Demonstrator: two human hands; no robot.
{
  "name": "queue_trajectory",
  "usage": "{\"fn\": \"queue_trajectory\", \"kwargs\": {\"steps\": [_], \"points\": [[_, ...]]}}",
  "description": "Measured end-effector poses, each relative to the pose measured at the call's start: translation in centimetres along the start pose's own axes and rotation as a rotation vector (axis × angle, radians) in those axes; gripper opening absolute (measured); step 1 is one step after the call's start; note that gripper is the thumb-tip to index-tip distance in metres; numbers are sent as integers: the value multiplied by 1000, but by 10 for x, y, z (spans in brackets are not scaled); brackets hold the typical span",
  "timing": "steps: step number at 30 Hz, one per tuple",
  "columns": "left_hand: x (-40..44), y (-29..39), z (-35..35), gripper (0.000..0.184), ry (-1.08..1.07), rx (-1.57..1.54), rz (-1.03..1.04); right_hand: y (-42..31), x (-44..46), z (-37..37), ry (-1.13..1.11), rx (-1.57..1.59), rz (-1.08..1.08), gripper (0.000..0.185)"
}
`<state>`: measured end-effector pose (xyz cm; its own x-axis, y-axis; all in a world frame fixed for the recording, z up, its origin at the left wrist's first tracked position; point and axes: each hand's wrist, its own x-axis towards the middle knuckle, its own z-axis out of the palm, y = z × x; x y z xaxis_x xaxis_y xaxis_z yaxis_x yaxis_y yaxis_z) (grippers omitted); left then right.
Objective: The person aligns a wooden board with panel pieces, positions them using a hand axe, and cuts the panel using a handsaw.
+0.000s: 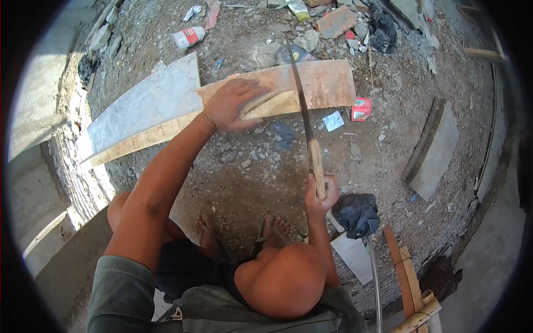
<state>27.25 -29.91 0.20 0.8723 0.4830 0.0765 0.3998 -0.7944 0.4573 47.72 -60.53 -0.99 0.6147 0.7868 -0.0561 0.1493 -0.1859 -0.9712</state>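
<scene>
My right hand [323, 192] is wrapped round the wooden handle of a machete [305, 111]. The long dark blade points away from me and crosses the right end of a pale wooden strip [150, 131]; whether it touches the wood I cannot tell. My left hand [232, 104] grips that strip near its right end, thumb on the near side and fingers over the top. A split runs along the wood just right of the fingers. Behind the strip lie a whitish board [150, 102] and a reddish-brown board [327, 83].
Rubble and litter cover the ground, including a red and white cup [189, 38] and a red packet [361, 109]. A concrete block [432, 150] lies to the right. Near my right knee are a black plastic bag [357, 215], a metal rod [375, 288] and wooden sticks [408, 272].
</scene>
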Motion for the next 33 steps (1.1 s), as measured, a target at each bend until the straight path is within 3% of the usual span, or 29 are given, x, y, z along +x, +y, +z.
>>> {"fn": "queue_trajectory", "kwargs": {"steps": [1,4,6,7,9,10,12,15,20,24,33], "points": [[1,-1,2,74,4,7,15,-5,1,-5,-52,-133,-27,19],[16,11,8,57,60,-33,-98,-13,3,-5,-67,-40,-178,20],[46,34,16,43,191,-144,-404,-17,2,0,-66,-18,-239,21],[61,38,28,43,191,-142,-408,-15,-1,2,-56,-7,-147,20],[94,36,59,38,532,46,-418,-11,0,0,-48,-7,-55,19],[103,40,63,38,533,40,-427,-9,3,-3,-82,-51,-50,18],[115,44,66,41,370,31,-770,-10,7,-5,-125,-102,-36,18],[117,43,64,44,322,26,-864,-19,10,-7,-191,-174,-51,17],[118,31,64,45,274,19,-872,-12,15,-5,-184,-174,-232,15],[117,26,60,46,182,-79,-873,-4,15,-7,-192,-183,-197,16],[116,26,64,46,212,-8,-851,-13,16,-1,-125,-202,-236,16]]}}
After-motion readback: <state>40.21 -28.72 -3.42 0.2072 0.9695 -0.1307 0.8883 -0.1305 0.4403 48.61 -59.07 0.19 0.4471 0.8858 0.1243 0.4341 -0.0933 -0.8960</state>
